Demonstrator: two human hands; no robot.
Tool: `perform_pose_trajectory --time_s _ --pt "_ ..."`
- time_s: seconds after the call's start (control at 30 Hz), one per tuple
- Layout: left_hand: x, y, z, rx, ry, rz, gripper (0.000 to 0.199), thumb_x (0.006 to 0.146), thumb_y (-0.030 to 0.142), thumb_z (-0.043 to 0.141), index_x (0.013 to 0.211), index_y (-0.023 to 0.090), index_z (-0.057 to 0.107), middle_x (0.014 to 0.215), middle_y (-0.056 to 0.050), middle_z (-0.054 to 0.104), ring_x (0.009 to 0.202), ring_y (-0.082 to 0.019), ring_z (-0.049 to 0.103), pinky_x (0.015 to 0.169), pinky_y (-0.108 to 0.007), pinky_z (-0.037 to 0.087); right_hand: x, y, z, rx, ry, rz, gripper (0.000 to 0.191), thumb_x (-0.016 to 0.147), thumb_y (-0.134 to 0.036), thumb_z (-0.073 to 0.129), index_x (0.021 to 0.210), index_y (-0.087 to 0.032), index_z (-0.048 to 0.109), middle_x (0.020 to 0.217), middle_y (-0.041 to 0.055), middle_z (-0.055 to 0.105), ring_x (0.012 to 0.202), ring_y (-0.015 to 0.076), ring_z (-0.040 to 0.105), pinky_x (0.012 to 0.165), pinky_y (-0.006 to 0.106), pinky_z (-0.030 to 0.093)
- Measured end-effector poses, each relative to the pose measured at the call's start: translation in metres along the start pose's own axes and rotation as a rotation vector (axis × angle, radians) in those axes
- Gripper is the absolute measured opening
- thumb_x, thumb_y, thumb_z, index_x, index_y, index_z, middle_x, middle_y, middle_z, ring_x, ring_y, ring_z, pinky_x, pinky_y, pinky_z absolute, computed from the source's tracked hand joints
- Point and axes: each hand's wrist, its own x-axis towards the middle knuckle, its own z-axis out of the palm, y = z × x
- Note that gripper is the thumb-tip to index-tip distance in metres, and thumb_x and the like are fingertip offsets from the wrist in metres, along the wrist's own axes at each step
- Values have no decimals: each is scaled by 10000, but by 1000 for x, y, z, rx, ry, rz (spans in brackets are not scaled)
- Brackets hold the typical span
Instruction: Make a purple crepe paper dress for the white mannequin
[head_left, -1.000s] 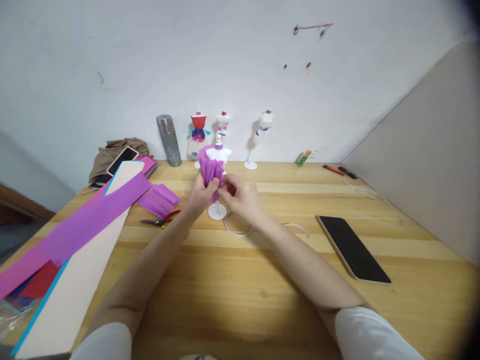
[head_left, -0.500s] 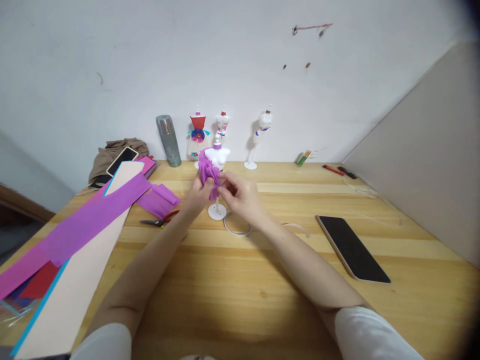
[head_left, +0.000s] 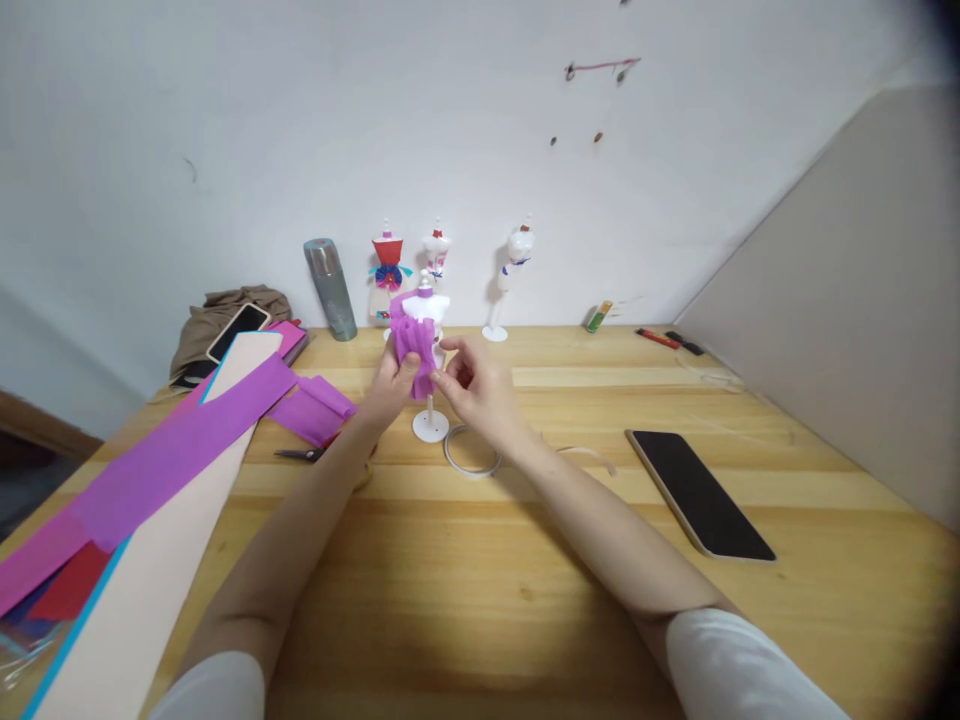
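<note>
A small white mannequin [head_left: 436, 308] stands upright on a round base in front of me. Gathered purple crepe paper [head_left: 415, 342] covers one side of its torso. My left hand [head_left: 394, 378] grips this paper from the left, the thumb pressed on its lower front. From the other side, my right hand [head_left: 474, 382] pinches the paper's lower right edge between thumb and fingertips. Beside the mannequin's base lies a pale ring [head_left: 457, 462], partly behind my right wrist. Scissors [head_left: 300, 454] rest on the table, mostly hidden by my left forearm.
Long purple strips [head_left: 187, 455] lie over a cream board [head_left: 180, 560] at left, near a folded purple piece [head_left: 315, 408]. A flask [head_left: 331, 295], a dressed mannequin [head_left: 388, 255] and two others stand by the wall. A large phone [head_left: 697, 495] lies at right.
The purple paper is now spread flatter and wider across the mannequin's side, where it was bunched before. Both hands stay on it. The whole view has shifted slightly.
</note>
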Motion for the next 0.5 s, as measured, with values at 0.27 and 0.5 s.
perform_pose_trajectory --time_s 0.27,0.5 --pt "1 2 2 11 -27 32 704 879 740 428 1306 191 534 1238 -144 636 1150 -277 606 1036 -423 451 -2 3 9 -152 -51 -14 89 857 -275 607 815 -197 619 644 -7 613 561 139 513 588 277 360" --pt "-3 1 3 -44 -1 23 676 891 739 390 1299 228 561 1223 -121 655 1127 -255 617 1026 -396 468 -4 3 13 -203 -38 -73 146 866 -258 544 741 -207 598 637 10 631 563 147 543 576 271 372"
